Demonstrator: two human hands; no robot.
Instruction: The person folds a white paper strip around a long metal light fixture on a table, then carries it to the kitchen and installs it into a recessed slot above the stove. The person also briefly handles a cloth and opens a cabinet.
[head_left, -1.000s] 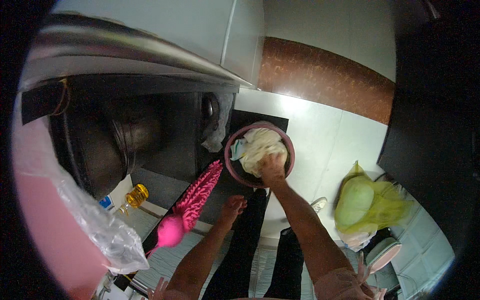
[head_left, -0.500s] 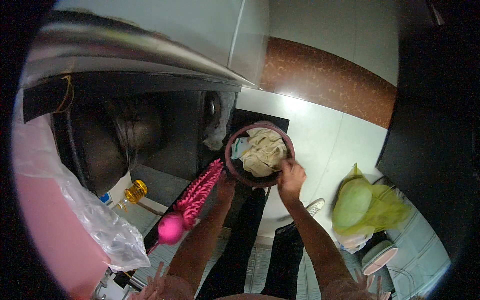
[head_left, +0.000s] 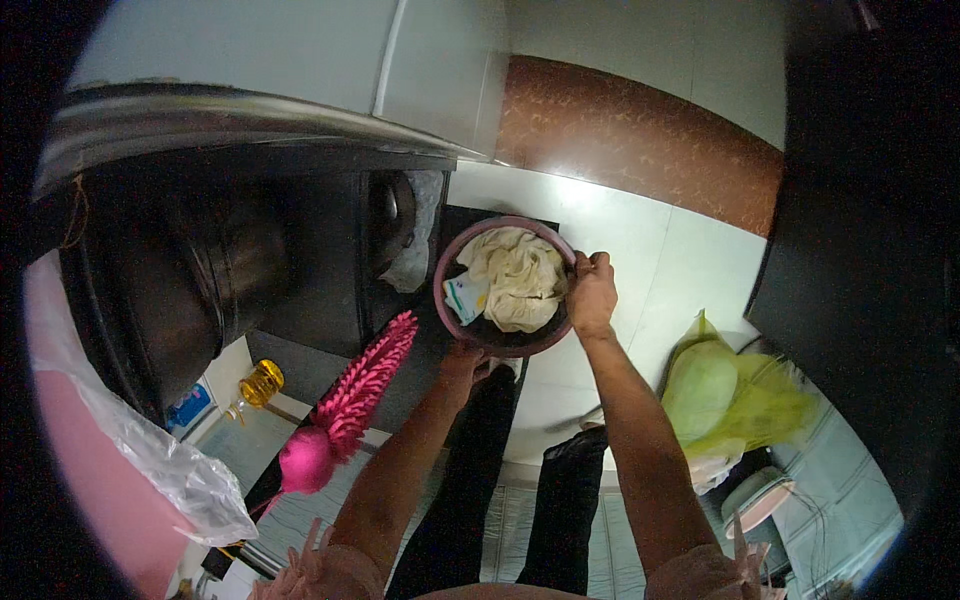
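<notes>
A round bin [head_left: 445, 262] with a dull pink rim is held in front of me, above my feet. Inside lies a crumpled cream cloth [head_left: 520, 275], and beside it, at the left wall, a white packet [head_left: 464, 299] with green and blue marks. My right hand [head_left: 593, 290] is closed over the rim on the right side. Against the near left side, low on the bin, my left hand [head_left: 466, 366] is closed too; some of its fingers are hidden beneath the bin.
Left of my arm a bright pink fluffy duster [head_left: 365, 395] lies along a dark shelf edge. A bottle of yellow liquid [head_left: 262, 384] and clear plastic sheeting [head_left: 190, 470] are farther left. On the right stands a green bag [head_left: 705, 395] near a pink-and-white shoe [head_left: 757, 500].
My right hand has moved from the near right rim up to the right side. The bin has turned slightly counterclockwise, the packet now lower. The whole view has shifted a little.
</notes>
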